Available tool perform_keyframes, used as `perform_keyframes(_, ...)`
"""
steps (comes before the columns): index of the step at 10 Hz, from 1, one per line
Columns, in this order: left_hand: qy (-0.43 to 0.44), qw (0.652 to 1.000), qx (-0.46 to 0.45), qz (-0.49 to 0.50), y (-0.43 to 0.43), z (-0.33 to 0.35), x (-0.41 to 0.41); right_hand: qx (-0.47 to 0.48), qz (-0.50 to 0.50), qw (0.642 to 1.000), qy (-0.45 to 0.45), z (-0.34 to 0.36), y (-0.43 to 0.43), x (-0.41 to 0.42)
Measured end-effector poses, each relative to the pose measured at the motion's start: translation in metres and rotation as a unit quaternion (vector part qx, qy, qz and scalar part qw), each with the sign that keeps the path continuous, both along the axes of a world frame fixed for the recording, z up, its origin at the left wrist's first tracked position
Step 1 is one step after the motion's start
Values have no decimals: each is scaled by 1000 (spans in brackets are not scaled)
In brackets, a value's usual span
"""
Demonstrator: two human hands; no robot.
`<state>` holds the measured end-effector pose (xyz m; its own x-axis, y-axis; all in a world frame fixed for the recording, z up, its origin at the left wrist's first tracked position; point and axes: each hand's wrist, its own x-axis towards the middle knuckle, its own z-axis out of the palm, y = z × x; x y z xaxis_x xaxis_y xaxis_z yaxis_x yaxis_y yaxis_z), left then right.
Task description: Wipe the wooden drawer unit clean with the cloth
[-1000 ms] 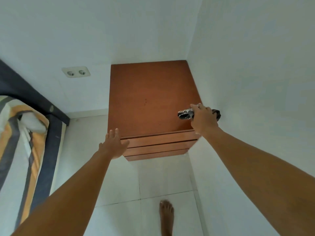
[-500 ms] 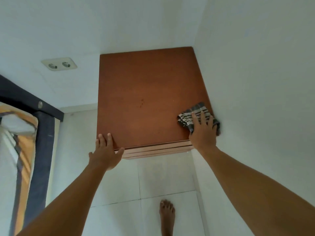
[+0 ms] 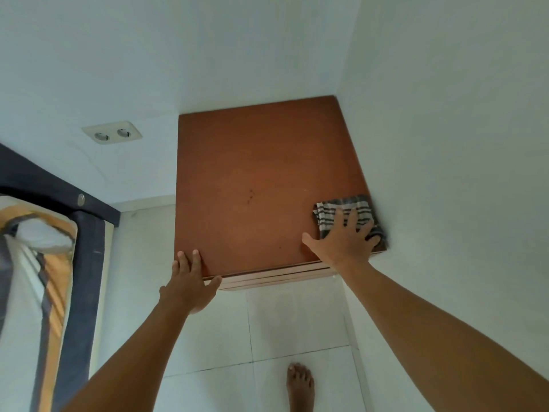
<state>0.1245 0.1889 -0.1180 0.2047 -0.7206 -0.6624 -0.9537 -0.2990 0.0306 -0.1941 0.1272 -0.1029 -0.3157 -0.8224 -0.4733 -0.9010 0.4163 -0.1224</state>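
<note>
Wooden drawer unit (image 3: 261, 185) is being viewed from above, standing in the room corner with its back and right side against the white walls and tiled floor (image 3: 267, 322) in front. Striped cloth (image 3: 356, 207) is being pressed flat on the top near the front right corner, just beside the wall, under the right hand (image 3: 344, 239), whose fingers are being spread wide rather than closed around it. Left hand (image 3: 190, 281) is being braced on the front left corner, open, nothing being held. Small dark specks (image 3: 251, 195) are being left unwiped near the middle. For a good pass, even palm pressure is probably being needed, with the cloth being swept in overlapping strokes toward those specks and along the wall edges, the unit being steadied throughout. Drawer fronts appear not yet done. A bed (image 3: 44, 263) and wall socket (image 3: 111, 134) are being seen at left.
</note>
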Motion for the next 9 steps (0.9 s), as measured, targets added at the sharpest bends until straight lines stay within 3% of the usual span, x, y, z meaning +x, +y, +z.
perform_keyframes(1,2,1000,0,5,1,1,-3,-73,16,997,1,6,8,-1)
perform_keyframes(2,0,1000,5,4,-1,3,-1,-89,63,994,22,3,8,-10)
perform_keyframes(4,-8,1000,3,-3,1,0,-1,-48,146,982,110,3,8,-22)
perform_keyframes(5,-10,1000,7,-2,1,2,-2,-29,155,981,111,5,10,-18)
perform_keyframes(7,-14,1000,15,-9,-1,8,-2,-39,130,989,60,3,10,-26)
perform_keyframes(9,33,999,28,-4,-11,17,7,25,159,985,-55,14,14,-41)
